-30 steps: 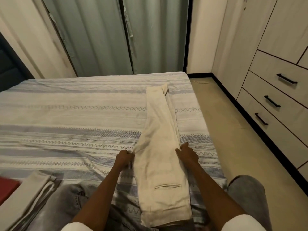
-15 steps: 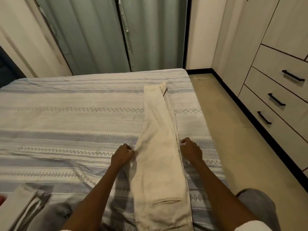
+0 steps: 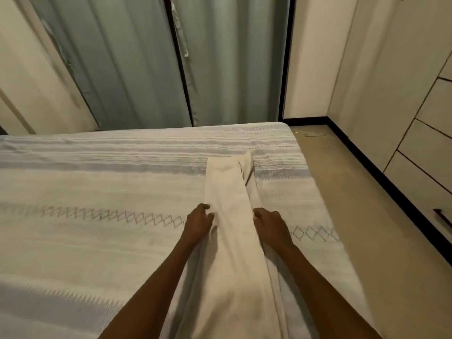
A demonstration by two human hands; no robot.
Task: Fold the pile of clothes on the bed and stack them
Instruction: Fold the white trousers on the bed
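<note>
The cream trousers lie flat on the bed, folded in half the long way, one leg on top of the other. They run away from the person toward the far edge of the bed. The left hand is at the left edge of the trousers and the right hand is at the right edge, about halfway along. The fingers of both hands are curled and seem to pinch the cloth edges, but the picture is a bit blurry, so I cannot be sure how tight the hold is.

So the first fold looks done. I think the trousers must next be folded short, end to end, and then put on a stack. No stack or pile shows here.

The bed has a white cover with pale blue stripes and a row of diamonds. Past the trousers hang green curtains. To the right of the trousers are the floor and a cupboard with drawers.
</note>
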